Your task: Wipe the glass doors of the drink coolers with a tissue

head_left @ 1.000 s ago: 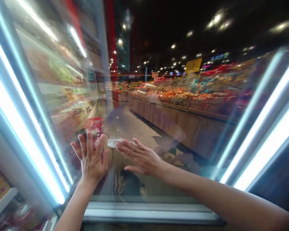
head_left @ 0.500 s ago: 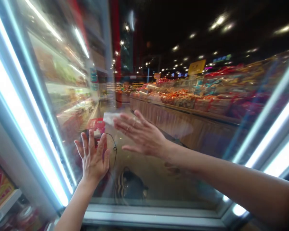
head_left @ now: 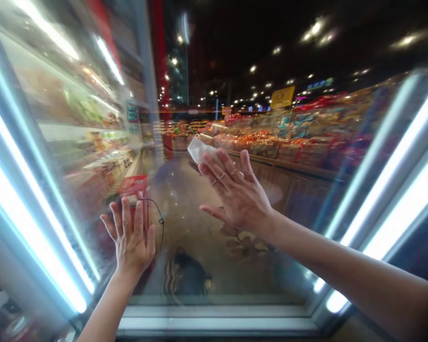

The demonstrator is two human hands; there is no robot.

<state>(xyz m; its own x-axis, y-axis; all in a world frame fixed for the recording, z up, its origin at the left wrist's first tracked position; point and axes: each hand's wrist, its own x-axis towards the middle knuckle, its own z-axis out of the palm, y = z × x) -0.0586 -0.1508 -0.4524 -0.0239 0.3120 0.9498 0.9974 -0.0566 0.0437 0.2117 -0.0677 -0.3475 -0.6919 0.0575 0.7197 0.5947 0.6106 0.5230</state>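
I face a glass door (head_left: 288, 247) of a lit chiller cabinet. My left hand (head_left: 131, 240) lies flat on the glass at the lower left, fingers spread upward, holding nothing. My right hand (head_left: 237, 190) is higher and to the right, fingers stretched out, pressing a white cloth (head_left: 199, 149) against the glass. The cloth sticks out past the fingertips at the upper left. A red tag (head_left: 132, 184) and a thin black cord (head_left: 159, 216) show just above my left hand.
Bright light strips run along the door's left side (head_left: 32, 199) and right side (head_left: 388, 209). A metal frame rail (head_left: 217, 320) closes the bottom. Behind or mirrored in the glass are shelves (head_left: 85, 142) on the left and long product counters (head_left: 288, 147) on the right.
My right hand has slid the white cloth up and to the right across the glass. My left hand has stayed flat in nearly the same place.
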